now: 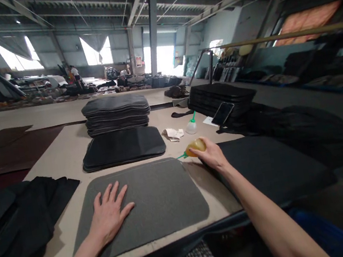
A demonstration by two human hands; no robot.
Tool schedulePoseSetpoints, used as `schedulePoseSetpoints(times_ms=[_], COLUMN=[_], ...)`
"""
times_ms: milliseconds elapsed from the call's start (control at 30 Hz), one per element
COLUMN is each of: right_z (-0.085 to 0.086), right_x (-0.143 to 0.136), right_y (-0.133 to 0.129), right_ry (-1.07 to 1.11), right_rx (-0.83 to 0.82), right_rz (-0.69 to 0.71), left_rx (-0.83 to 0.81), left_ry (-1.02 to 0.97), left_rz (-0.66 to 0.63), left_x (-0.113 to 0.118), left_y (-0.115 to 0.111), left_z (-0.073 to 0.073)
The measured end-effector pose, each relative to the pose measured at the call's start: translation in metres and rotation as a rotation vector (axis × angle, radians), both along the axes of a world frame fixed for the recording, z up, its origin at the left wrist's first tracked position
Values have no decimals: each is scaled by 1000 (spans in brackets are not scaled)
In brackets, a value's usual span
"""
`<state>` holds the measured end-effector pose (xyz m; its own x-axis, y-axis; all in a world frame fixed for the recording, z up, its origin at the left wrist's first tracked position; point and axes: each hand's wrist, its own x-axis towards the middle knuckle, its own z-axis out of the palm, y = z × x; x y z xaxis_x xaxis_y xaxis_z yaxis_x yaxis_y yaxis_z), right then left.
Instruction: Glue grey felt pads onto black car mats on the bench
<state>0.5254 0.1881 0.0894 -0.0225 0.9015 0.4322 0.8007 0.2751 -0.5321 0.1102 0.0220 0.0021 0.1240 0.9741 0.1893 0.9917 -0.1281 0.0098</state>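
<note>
A grey sheet with rounded corners lies flat on the table in front of me. My left hand rests on its left part, palm down with the fingers spread. In my right hand is a squeeze bottle of yellowish liquid, tilted on its side. Its green nozzle points left, at the sheet's far right corner; whether the tip touches the sheet I cannot tell. Just beyond the sheet sits a low stack of black rounded panels.
Behind stands a taller stack of dark panels. A second squeeze bottle stands upright near a crumpled cloth. A phone leans by black stacks on the right. Black pieces lie at left. A person is far off.
</note>
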Motion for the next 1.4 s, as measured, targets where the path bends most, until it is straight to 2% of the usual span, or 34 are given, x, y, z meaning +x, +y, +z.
schedulePoseSetpoints(times_ms=[100,200,267,333,400,500,567,667,800,933,1067,1233,1400], right_z=[10,23,30,35,37,33,29,23,19,22,30,32,30], right_x=[1,-19,-44,-74,-107,-160,-195,-239,-275,-282,-268,-230,-175], right_y=[-13,-37,-57,-79,-100,-130,-147,-166,-175,-175,-169,-159,-150], right_ry=[-4,135,321,438,419,297,226,164,66,-10,-52,-44,-29], right_rx=[42,47,-73,-240,-338,-361,-333,-236,-128,-124,-149,-152,-185], right_rz=[-58,-57,90,305,479,681,796,924,1018,1038,998,967,889], left_rx=[-6,-14,-6,19,24,-32,-72,-112,-111,-96,-92,-106,-121], left_ry=[-57,-202,-368,-511,-534,-441,-393,-327,-242,-203,-185,-174,-172], left_rz=[-26,-42,-50,-43,-32,-19,-33,-67,-95,-102,-106,-112,-125], left_x=[-2,-9,-22,-41,-63,-91,-102,-108,-107,-106,-107,-108,-110], left_y=[1,0,-2,-8,-17,-36,-49,-62,-70,-72,-71,-69,-68], left_z=[-1,8,21,38,54,68,69,63,53,48,47,47,47])
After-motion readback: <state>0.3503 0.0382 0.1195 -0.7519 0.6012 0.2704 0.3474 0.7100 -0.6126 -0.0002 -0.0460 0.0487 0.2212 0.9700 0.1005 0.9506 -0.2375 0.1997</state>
